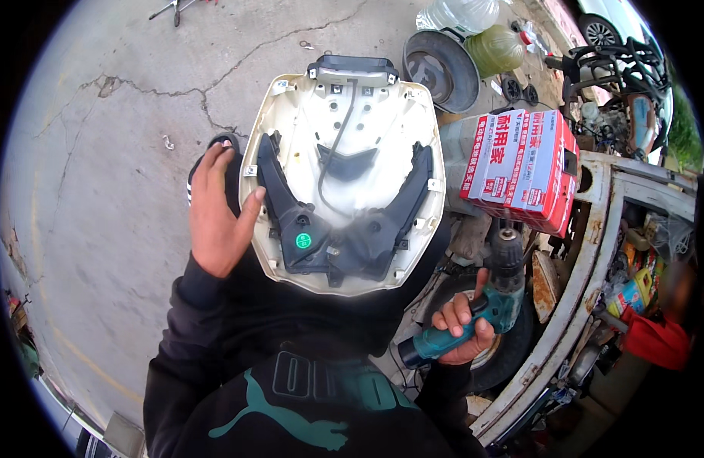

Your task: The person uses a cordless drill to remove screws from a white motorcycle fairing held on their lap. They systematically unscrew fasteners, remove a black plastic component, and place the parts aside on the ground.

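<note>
Across my lap lies a cream plastic scooter panel (302,114), its hollow inner side facing up. A dark V-shaped plastic piece (359,248) with a round green sticker sits in its near half. A thin grey cable (341,141) runs down the middle from a dark-framed lamp unit (353,70) at the far end. My left hand (222,210) is open at the panel's left edge, fingers stretched forward and thumb close to the rim; whether it touches I cannot tell. On the right, my right hand (462,328) grips a teal cordless drill (508,294) by its handle, chuck pointing away from me.
Right of the panel stands a red-and-white carton (520,168). Beyond it are a dark round basin (442,72) and large plastic bottles (493,49). A rusty metal frame (588,267) with clutter curves along the right, beside a tyre (512,359). Cracked concrete (123,191) lies left.
</note>
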### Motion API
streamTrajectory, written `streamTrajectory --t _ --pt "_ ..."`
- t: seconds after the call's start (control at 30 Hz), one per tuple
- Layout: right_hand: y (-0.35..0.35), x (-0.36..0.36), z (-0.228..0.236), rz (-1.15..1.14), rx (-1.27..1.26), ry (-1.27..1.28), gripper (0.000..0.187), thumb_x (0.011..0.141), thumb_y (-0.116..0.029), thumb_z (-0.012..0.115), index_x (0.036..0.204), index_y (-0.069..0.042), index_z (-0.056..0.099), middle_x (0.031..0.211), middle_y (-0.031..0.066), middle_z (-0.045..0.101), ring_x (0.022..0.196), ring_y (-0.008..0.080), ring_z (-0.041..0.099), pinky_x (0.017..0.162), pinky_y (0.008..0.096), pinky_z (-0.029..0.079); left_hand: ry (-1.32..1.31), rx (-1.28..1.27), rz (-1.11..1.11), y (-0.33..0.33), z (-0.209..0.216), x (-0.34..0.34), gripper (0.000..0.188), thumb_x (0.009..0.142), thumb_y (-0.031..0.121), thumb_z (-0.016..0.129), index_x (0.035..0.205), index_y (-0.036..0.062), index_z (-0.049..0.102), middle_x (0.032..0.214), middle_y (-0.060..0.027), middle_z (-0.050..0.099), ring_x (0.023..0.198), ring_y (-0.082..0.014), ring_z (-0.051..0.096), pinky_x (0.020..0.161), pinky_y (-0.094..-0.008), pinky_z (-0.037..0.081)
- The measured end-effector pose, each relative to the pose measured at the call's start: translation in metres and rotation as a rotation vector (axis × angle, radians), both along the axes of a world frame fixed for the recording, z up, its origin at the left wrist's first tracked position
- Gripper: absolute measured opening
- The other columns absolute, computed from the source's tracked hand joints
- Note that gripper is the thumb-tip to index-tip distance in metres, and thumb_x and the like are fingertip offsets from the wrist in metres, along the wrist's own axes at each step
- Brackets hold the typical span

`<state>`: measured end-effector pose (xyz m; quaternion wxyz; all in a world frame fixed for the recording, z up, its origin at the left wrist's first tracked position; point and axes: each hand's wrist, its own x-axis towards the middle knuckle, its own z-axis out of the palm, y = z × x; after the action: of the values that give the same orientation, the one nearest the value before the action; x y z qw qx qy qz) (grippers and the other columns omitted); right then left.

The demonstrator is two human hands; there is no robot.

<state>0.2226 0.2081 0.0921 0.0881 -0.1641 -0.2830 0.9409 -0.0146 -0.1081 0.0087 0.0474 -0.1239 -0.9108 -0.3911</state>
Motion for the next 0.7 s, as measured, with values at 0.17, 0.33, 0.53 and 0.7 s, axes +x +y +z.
streamTrajectory --t 0.17,0.33,0.53,0.7 --pt "0.003 0.001 0.004 0.102 0.020 0.030 0.074 0.100 -0.029 0.071 0.163 -0.010 0.037 0.095 0.0039 0.061 0.084 0.0199 0.061 0.085 0.0393 0.046 0.025 -0.172 -0.111 -0.010 -0.032 -0.025 0.057 0.091 0.016 0.078 0.139 -0.0082 0.059 0.141 -0.0284 0.061 0.140 -0.0448 0.051 0.117 -0.0512 0.040" --pt "-0.019 0.000 -0.006 0.099 0.123 -0.170 0.053 0.097 -0.029 0.070 0.142 -0.004 0.055 0.090 0.0039 0.060 0.081 0.0221 0.059 0.080 0.0411 0.045 -0.069 -0.249 -0.164 -0.005 -0.039 -0.052 0.047 0.094 0.028 0.074 0.127 -0.0051 0.066 0.117 -0.0243 0.073 0.113 -0.0453 0.067 0.108 -0.0503 0.048" --pt "-0.018 -0.014 -0.017 0.016 0.052 -0.206 0.038 0.101 -0.026 0.066 0.132 -0.009 0.053 0.089 0.0010 0.059 0.082 0.0178 0.060 0.085 0.0420 0.051 -0.721 0.184 -0.355 0.004 -0.054 -0.143 0.066 0.101 0.047 0.066 0.137 -0.0073 0.060 0.105 -0.0217 0.076 0.097 -0.0282 0.076 0.081 -0.0401 0.060" --pt "-0.031 -0.002 -0.031 -0.112 0.070 -0.386 0.052 0.091 -0.023 0.079 0.136 -0.010 0.055 0.113 0.0077 0.060 0.105 0.0266 0.060 0.096 0.0464 0.053 -1.134 0.291 -0.448 0.027 -0.077 -0.192 0.060 0.097 0.036 0.065 0.140 -0.0050 0.055 0.116 -0.0188 0.073 0.094 -0.0263 0.077 0.072 -0.0403 0.067"
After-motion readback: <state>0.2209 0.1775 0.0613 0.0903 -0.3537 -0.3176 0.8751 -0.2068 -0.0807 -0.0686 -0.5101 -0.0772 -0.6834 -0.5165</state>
